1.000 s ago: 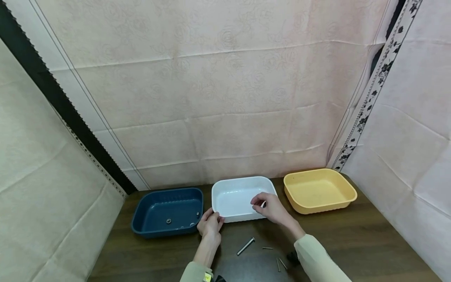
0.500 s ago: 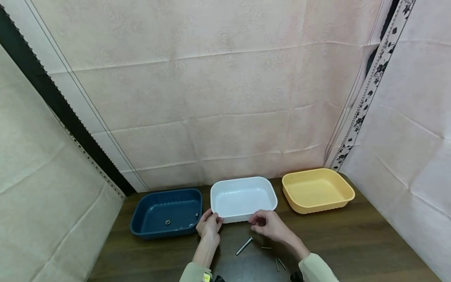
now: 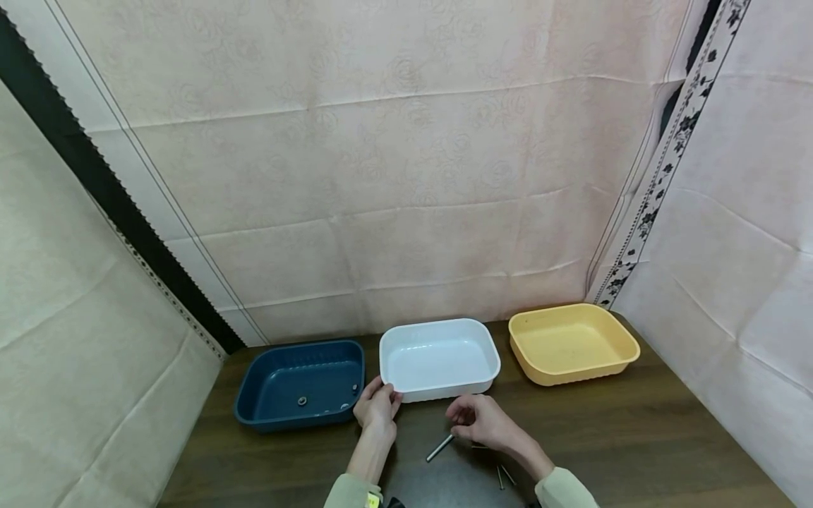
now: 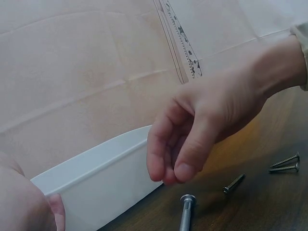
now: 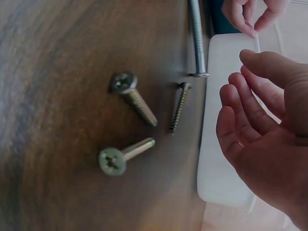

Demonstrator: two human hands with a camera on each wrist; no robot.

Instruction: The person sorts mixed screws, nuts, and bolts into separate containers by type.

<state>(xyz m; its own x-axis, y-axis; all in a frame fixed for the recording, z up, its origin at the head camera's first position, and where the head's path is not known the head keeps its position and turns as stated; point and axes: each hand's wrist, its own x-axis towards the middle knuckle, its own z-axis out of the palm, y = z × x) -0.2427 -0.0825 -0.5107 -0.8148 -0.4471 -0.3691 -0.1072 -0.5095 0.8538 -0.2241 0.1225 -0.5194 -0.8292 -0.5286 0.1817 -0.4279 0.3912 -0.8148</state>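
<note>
A person's left hand [image 3: 377, 408] pinches the near-left corner of a white plastic tray [image 3: 438, 393], lower center of the head view, while the right hand [image 3: 484, 422] hovers, thumb and fingers parted, over a silver bolt [image 3: 440, 449] on a wood-grain counter [image 3: 635, 444]. The bolt, lying lower center, shows a round, flanged head and threaded shank in the wrist views. Center in the right-wrist view, two countersunk screws [image 5: 112, 161] display cross-slotted heads; a third screw [image 5: 180, 108] lies near the bolt. A dark blue tray [image 3: 279, 381] at lower left holds small metal nuts [image 3: 302, 401]; a yellow tray [image 3: 571, 342] sits lower right. Marking on the left sleeve's yellow tag [image 3: 372, 500] is too small to read.
</note>
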